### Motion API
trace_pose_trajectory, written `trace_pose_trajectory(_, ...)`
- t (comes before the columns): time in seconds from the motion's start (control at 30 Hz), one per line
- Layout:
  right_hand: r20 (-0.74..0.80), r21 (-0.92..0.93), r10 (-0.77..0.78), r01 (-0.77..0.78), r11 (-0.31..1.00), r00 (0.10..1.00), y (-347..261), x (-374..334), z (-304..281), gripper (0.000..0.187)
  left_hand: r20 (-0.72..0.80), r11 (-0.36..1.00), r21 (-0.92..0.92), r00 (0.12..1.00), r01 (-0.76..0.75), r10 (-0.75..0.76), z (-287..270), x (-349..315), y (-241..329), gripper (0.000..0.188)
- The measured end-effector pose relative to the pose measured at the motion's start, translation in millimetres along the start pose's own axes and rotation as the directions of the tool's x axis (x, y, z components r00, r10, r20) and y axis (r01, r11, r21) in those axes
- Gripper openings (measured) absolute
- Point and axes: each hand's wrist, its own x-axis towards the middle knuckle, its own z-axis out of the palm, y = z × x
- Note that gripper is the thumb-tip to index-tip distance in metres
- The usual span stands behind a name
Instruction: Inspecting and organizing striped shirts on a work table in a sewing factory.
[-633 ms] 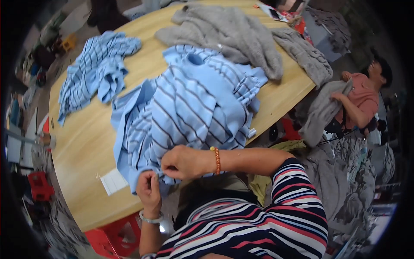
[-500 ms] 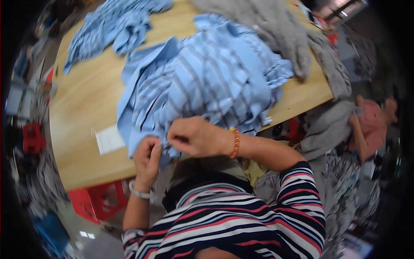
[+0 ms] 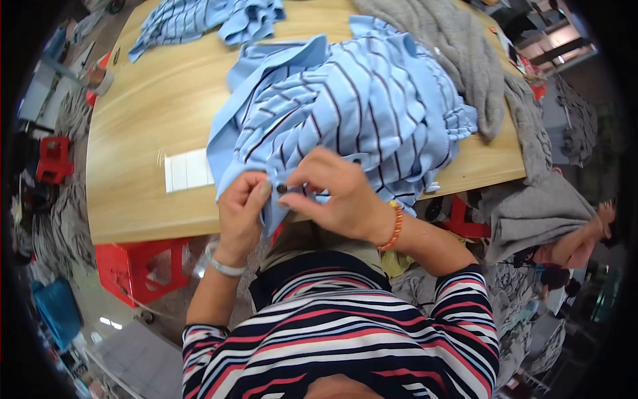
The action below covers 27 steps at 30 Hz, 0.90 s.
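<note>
Occupying the near side of the wooden counter, a blue striped shirt lies bunched, one corner hanging past the edge. Right hand: thumb and forefinger curled beside a dark button; whether they grip it, cannot tell. Left hand: fingers clamped on the shirt's plain blue edge. Progress, judged: edge secured and button exposed; button work apparently under way, unfinished; shirt not yet laid flat.

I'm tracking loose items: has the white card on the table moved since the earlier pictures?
No, not visibly: the white card keeps about the same gap from the near edge of the table; the camera view shifted instead.
</note>
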Motion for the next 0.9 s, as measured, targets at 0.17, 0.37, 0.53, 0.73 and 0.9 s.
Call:
trace_pose_trajectory(0.17, 0.020, 0.003, 0.041, -0.041, 0.999, 0.999, 11, -4, 16, 0.014, -0.023, 0.902, 0.415, 0.990, -0.117, 0.139, 4, -8, 4, 0.011)
trace_pose_trajectory(0.37, 0.220, 0.010, 0.091, -0.096, 0.995, 0.971, -2, 0, 9, 0.017, 0.022, 0.986, 0.083, 0.989, -0.147, 0.146, 17, -8, 1, 0.007)
trace_pose_trajectory(0.53, 0.140, -0.059, -0.042, 0.051, 0.997, 0.989, -15, -6, -15, 0.048, -0.011, 0.961, 0.025, 0.961, -0.277, 0.277, 14, -32, 47, 0.019)
trace_pose_trajectory(0.73, 0.079, -0.539, 0.079, -0.024, 0.842, 0.994, -19, 12, -54, 0.040, 0.005, 0.780, 0.181, 0.794, -0.599, 0.608, 18, -79, 97, 0.033)
trace_pose_trajectory(0.9, 0.060, 0.031, -0.431, 0.430, 0.902, 0.900, -79, 34, -25, 0.045, 0.516, 0.122, 0.728, 0.656, -0.674, 0.551, 33, -32, 73, 0.101)
